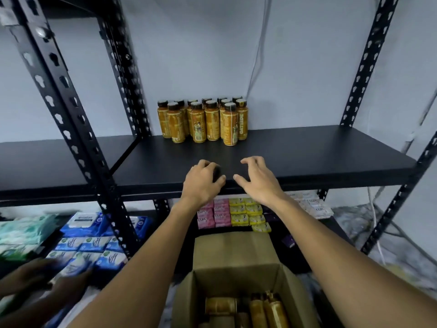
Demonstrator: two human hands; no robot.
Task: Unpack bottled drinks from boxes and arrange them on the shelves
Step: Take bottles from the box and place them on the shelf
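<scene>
Our left grip (203, 183) is curled round a small dark object (216, 173) at the front edge of the shelf (319, 157). We judge it to be the black cap of a bottle, though the rest is hidden under the fingers and we cannot be sure. Our right grip (257, 179) hovers just beside it, fingers spread wide and holding nothing. The placed bottles (203, 121) stand upright in a tight cluster at the back of this shelf, well apart from both grips. More boxed bottles (264, 308) lie in the open cardboard box (236, 254) below us. To do this step well, we would carry what we hold to the cluster and set it down upright on its base. We would then slide it in beside the front row rather than drop it among the caps. The free right grip could steady the nearest bottles, since tall narrow bottles packed close will likely topple together if nudged.
</scene>
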